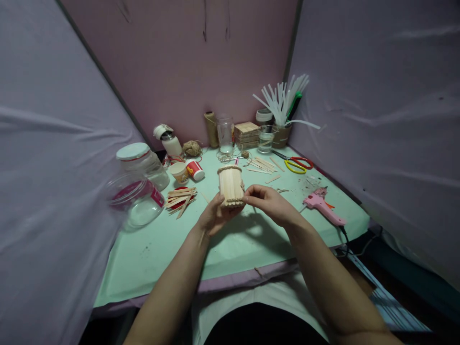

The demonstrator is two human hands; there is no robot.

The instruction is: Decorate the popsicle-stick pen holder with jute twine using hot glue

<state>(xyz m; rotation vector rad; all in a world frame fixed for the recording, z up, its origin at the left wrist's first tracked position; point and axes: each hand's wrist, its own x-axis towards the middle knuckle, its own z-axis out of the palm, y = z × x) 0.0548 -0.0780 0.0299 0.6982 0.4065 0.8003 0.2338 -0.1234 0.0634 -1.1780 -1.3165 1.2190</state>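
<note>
A small round holder made of upright popsicle sticks (pixel 231 184) is raised above the table, with twine trim around its top and near its base. My left hand (pixel 214 213) grips it from below and the left side, thumb on its lower left edge. At its lower right, my right hand (pixel 266 201) has thumb and fingertips pinched together against the twine trim; whether a loose end of twine is between them is too small to see. A small twine detail shows on the right side of the holder.
Loose popsicle sticks (pixel 181 197) lie at left near clear plastic jars (pixel 145 211) and paper cups (pixel 195 170). A pink glue gun (pixel 325 206) and scissors (pixel 296 164) lie at right. Glue sticks (pixel 282 103), a drinking glass (pixel 225 136) and a twine ball (pixel 192 148) stand behind.
</note>
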